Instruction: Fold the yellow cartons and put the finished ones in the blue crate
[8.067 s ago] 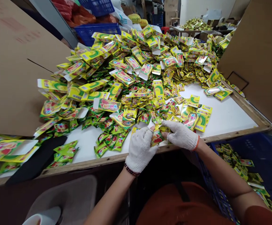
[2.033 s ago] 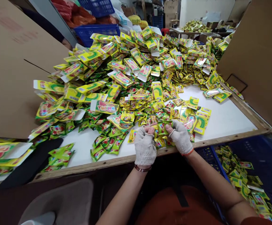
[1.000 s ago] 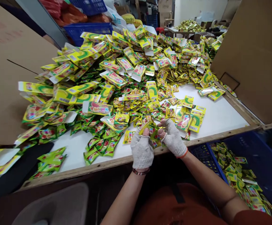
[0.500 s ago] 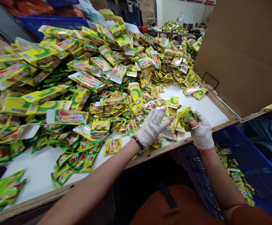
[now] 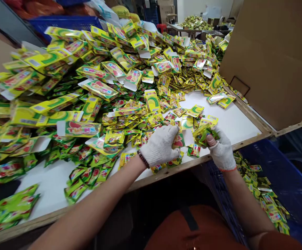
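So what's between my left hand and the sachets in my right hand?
The head view shows a carton with a white flap, and, nearer the table's edge, a small green sachet.

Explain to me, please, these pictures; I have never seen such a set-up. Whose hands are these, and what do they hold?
There is no machine: you see a person's white-gloved left hand and right hand. Every picture comes from one camera worn on the head, looking forward and down. On the white tabletop lies a large heap of printed cartons and small sachets. The right hand holds a bunch of sachets. The left hand is at one carton, partly hiding it, so its grip is hard to judge.
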